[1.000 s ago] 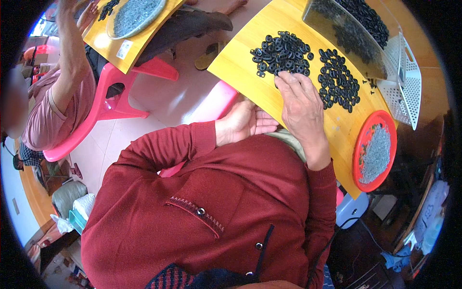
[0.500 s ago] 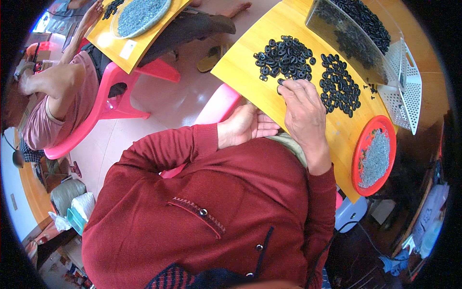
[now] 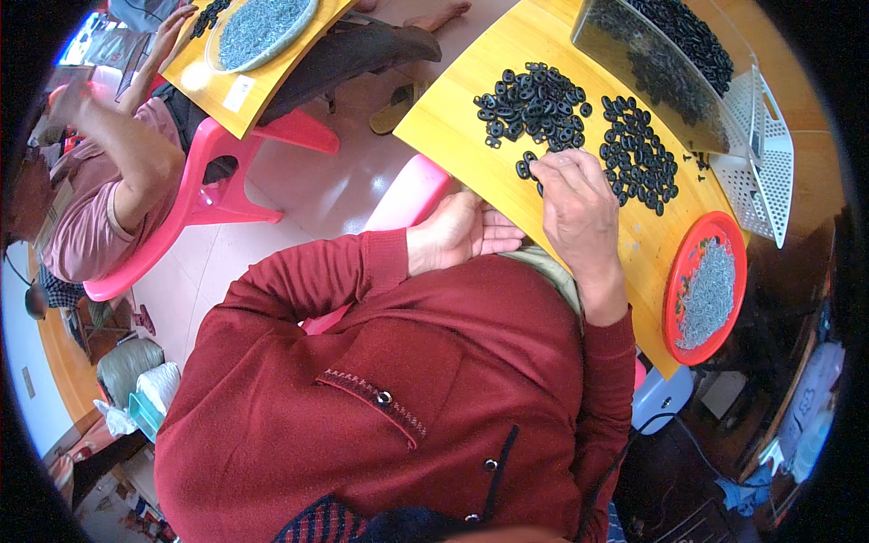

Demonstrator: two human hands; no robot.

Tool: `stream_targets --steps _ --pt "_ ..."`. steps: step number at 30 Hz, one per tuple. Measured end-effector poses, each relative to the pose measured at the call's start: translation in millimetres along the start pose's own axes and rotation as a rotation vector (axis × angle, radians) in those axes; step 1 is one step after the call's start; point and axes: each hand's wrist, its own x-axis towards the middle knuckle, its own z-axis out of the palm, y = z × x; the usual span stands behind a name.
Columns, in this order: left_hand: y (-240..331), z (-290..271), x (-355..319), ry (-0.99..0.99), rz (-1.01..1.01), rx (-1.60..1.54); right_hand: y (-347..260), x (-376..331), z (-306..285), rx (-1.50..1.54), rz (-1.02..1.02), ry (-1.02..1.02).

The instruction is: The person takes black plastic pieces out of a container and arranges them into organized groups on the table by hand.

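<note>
My right hand [image 3: 579,208] is over the yellow table, fingers bent together and pointing away from me. Under its fingertips the edge of a small black oval piece [image 3: 540,189] shows, mostly covered by the hand. Just left of the fingertips lie a couple more black oval pieces with two holes [image 3: 524,167]. Beyond the hand is a heaped pile of such pieces [image 3: 529,104]; to its right, a second, flatter group [image 3: 641,158] is spread out. My left hand [image 3: 463,233] rests palm up by the table's near edge, fingers stretched out and nothing visible in it.
A red-rimmed plate of small silvery metal parts [image 3: 708,294] sits at the table's right. Behind stand a clear-walled bin of black pieces [image 3: 679,90] and a white perforated basket [image 3: 765,167]. At left a person sits on a pink chair [image 3: 204,195] by another yellow table [image 3: 195,77].
My right hand has shifted slightly right and nearer, uncovering black pieces at its fingertips. My left hand stays put. The person at left has raised an arm.
</note>
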Motion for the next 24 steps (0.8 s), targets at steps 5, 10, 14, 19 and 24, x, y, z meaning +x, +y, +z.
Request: stream_targets --steps 5,10,14,19,24 --pt "0.0 -0.5 0.5 0.007 0.0 0.006 -0.4 -3.0 -5.6 0.048 0.04 0.001" --pt "0.3 0.9 0.3 0.004 0.011 -0.005 6.1 -6.1 -7.7 0.017 0.062 0.051" --pt "0.8 2.0 1.1 0.017 0.01 0.014 10.6 -7.0 -15.7 -0.032 0.121 0.093" --pt "-0.6 -3.2 1.4 0.008 0.016 0.021 18.2 -13.8 -18.6 -0.033 0.222 0.091" --pt "0.6 -0.1 -0.2 0.007 0.016 0.027 18.1 -18.6 -11.9 -0.025 0.212 0.033"
